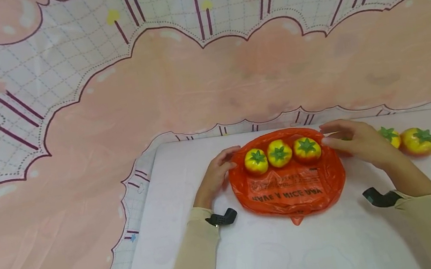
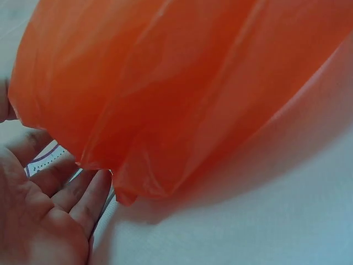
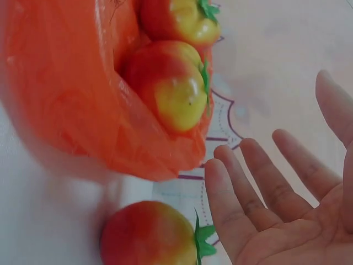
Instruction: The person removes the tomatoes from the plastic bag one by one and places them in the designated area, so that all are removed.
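Observation:
A red plastic bag [image 1: 291,202] stands with its mouth spread wide on the white table. Inside it, three yellow-red tomatoes [image 1: 280,153] with green leafy tops lie in a row. My left hand [image 1: 216,172] is at the bag's left rim, fingers extended; in the left wrist view the bag [image 2: 165,94] covers some fingertips. On the other side, my right hand [image 1: 355,142] hovers by the right rim. The right wrist view shows its fingers [image 3: 256,185] spread and holding nothing, near a tomato [image 3: 149,234] outside the bag.
Right of my right hand, two more tomatoes lie on the table, one partly hidden [image 1: 389,136] and one in full view [image 1: 419,142]. A patterned pink and white cloth [image 1: 228,80] hangs behind the table [image 1: 270,258] and along its left side.

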A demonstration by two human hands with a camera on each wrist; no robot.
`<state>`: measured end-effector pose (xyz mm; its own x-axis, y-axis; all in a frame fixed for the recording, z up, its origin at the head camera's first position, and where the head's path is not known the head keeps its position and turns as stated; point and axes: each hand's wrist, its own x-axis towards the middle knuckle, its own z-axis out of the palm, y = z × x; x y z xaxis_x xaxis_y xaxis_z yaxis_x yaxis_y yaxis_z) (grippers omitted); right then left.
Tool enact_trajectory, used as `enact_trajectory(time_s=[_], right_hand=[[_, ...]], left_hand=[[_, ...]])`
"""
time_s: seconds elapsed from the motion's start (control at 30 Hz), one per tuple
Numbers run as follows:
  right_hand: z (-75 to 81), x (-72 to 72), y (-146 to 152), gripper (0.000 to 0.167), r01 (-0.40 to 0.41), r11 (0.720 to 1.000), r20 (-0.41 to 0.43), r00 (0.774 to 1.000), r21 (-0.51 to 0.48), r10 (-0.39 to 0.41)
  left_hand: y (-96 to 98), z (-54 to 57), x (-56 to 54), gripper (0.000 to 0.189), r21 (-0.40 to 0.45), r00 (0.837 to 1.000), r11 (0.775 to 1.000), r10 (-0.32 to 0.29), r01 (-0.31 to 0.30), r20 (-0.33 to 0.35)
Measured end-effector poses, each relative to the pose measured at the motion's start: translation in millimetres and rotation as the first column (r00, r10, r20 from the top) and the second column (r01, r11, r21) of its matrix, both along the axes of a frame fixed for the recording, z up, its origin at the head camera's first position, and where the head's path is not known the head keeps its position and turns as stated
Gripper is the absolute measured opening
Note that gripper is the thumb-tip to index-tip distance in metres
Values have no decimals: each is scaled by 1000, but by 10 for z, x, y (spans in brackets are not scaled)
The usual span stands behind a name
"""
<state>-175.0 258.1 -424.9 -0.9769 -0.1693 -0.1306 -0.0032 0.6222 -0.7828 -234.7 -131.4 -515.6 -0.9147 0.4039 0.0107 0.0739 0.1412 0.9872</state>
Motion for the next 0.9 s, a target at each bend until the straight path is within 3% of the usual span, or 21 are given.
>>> enact_trajectory(time_s=[0.5, 0.9], right_hand=[[-5, -146, -224, 61, -8, 999, -23, 1000, 47, 9], [-101, -261, -312, 69, 19, 993, -11, 1000, 119, -18]], left_hand=[[0, -3, -7, 43, -26, 999, 1000, 0, 1, 49], [0, -7, -21, 43, -10, 999, 1000, -15, 16, 37]])
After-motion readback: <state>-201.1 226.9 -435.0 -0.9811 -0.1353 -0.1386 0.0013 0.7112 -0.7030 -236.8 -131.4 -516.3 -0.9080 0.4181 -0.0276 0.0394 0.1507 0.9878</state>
